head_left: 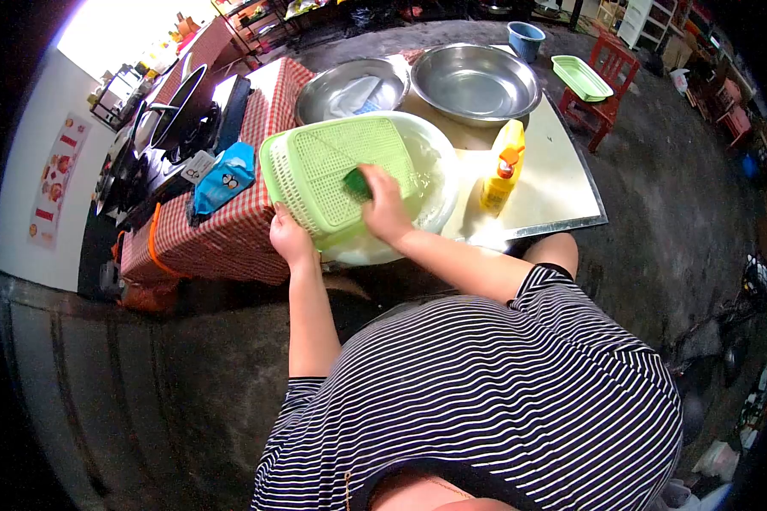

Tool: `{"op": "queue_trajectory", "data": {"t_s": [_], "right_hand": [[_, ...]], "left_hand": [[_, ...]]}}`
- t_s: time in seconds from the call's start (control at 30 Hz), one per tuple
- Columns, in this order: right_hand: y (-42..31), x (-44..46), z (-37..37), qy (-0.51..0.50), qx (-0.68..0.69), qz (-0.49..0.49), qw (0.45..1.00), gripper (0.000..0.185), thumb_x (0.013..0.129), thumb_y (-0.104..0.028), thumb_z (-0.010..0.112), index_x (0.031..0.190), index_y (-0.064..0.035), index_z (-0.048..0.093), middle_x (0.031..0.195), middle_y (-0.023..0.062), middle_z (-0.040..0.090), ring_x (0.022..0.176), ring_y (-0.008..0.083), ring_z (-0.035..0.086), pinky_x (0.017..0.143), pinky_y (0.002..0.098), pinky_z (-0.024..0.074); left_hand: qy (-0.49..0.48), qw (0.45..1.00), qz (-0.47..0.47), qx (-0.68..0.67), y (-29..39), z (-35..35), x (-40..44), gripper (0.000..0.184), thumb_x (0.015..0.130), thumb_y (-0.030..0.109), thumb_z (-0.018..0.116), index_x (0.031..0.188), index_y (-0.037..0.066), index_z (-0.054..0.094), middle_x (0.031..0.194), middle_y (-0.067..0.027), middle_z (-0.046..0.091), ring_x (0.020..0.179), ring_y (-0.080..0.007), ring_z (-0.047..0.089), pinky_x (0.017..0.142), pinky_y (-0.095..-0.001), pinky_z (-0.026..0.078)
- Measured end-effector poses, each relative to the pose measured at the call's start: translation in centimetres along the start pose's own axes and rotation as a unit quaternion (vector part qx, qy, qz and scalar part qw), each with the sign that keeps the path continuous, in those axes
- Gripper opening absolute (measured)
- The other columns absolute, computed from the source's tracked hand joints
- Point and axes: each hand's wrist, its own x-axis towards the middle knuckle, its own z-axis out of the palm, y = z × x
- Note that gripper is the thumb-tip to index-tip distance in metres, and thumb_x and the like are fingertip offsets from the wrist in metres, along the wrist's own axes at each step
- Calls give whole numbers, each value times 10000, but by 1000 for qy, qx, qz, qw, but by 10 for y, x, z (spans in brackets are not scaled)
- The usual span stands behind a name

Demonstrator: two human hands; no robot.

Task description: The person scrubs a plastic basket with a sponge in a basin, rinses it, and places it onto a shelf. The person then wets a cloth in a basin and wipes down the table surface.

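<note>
A light green plastic drain basket (pixel 322 163) is tilted over a white basin (pixel 439 162) with suds and water inside. My left hand (pixel 291 236) grips the basket's near left rim. In my right hand (pixel 385 204) is a dark green scouring pad (pixel 357 182), pressed against the basket's mesh surface. To the right of the basin stands a yellow dish soap bottle (pixel 504 168) with an orange-red cap.
Behind the basin are two steel bowls, one holding a pale cloth (pixel 354 96), the other bare steel (pixel 475 83). A blue wipes pack (pixel 224 178) lies on the checkered cloth (pixel 198 223) at left, near pans. A green tray (pixel 581 78) rests on a red chair (pixel 615 68).
</note>
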Motion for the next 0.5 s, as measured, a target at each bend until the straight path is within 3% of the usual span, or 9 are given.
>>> {"op": "queue_trajectory", "data": {"t_s": [0.2, 0.3, 0.5], "right_hand": [[68, 16, -29, 157, 5, 217, 963, 477, 789, 13, 547, 1262, 5, 483, 1181, 241, 563, 1115, 381, 537, 979, 422, 411], [94, 21, -37, 172, 70, 295, 937, 501, 789, -42, 569, 1277, 12, 465, 1188, 254, 559, 1124, 392, 535, 978, 430, 408], [92, 17, -35, 101, 19, 268, 958, 535, 777, -30, 554, 1293, 36, 428, 1182, 276, 550, 1116, 405, 537, 966, 435, 419]], "left_hand": [[-19, 997, 49, -55, 26, 8, 10, 410, 1024, 338, 439, 1024, -41, 598, 940, -87, 671, 803, -167, 634, 717, -309, 511], [13, 995, 34, -98, 46, 12, 11, 417, 1027, 338, 424, 1070, -45, 584, 992, -106, 667, 846, -196, 647, 755, -328, 529], [15, 983, -62, -170, 61, 0, 20, 456, 1033, 366, 355, 1260, -3, 498, 1203, -133, 602, 1034, -276, 628, 875, -446, 537]]}}
